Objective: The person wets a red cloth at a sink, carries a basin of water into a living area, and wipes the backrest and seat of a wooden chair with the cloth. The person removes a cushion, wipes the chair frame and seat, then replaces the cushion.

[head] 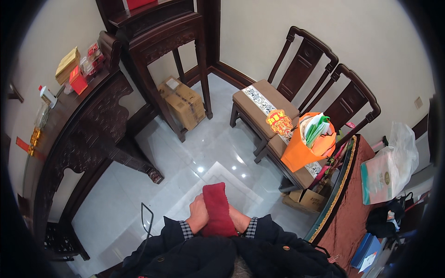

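A folded dark-red plush cloth (217, 212) is held up close in front of my chest. My left hand (199, 212) grips its left edge, the fingers curled in behind it. From the right, my right hand (237, 219) reaches behind the cloth; its fingers are hidden, so its grip cannot be made out. Both arms are in dark jacket sleeves with checked cuffs. Below the hands lies a pale tiled floor (184, 173).
A carved dark-wood table (94, 128) with boxes on it curves along the left. Under a tall stand is a cardboard box (184, 104). Two cushioned wooden chairs (257, 100) carry an orange bag (299, 149). A cloth-covered table (342, 215) is at the right.
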The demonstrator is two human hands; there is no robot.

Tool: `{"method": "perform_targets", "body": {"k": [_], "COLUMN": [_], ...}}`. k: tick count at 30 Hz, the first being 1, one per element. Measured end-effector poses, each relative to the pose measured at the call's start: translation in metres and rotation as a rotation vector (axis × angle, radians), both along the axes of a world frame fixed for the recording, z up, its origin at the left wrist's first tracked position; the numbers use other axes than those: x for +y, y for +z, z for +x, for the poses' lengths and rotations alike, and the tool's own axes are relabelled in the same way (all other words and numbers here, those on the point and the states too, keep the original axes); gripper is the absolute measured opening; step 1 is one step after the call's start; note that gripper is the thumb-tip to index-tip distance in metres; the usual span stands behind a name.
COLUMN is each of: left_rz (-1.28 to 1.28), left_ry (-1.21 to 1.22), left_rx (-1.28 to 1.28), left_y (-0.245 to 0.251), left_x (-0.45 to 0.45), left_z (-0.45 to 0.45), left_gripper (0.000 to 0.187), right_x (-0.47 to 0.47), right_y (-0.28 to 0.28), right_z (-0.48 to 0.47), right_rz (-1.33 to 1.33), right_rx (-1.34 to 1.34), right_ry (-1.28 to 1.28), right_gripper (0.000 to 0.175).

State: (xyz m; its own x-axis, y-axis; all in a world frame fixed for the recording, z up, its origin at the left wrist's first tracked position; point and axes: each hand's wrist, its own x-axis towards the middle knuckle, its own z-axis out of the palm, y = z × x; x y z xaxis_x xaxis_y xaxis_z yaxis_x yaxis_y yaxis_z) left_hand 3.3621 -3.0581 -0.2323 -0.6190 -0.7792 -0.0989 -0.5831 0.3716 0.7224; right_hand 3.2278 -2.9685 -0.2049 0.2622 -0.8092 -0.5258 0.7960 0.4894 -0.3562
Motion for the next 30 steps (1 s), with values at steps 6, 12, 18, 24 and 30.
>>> {"method": "perform_targets", "body": {"k": [6,12,18,24,30], "left_rz": [-0.105,0.040,0.315,0.409,0.535], "left_ry": [-0.247,-0.526,-0.363,-0.247,-0.154], "left_rx": [-0.204,0.081,0.367,0.299,0.259], "left_y": [0.002,0.018,0.010,-0.018,-0.019], "left_x": [-0.055,-0.093,-0.146,-0.215,-0.263], "left_z": [-0.021,-0.070,-0.124,-0.185,-0.280], "left_gripper": [0.022,0.022,0.024,0.021,0.020], "right_x": [-0.038,-0.050,-0.055,-0.091,-0.140], "right_y": [0.001,0.024,0.012,-0.011,0.006], "right_z": [-0.006,-0.045,-0.125,-0.220,-0.326], "right_rz": [0.031,0.037,-0.150,-0.218,-0.161], "right_rx": [0.165,0.387,0.214,0.275,0.055], "right_ry": [-0.169,-0.451,-0.633,-0.600,-0.590], "right_gripper": [0.036,0.027,0.036,0.036,0.040]}}
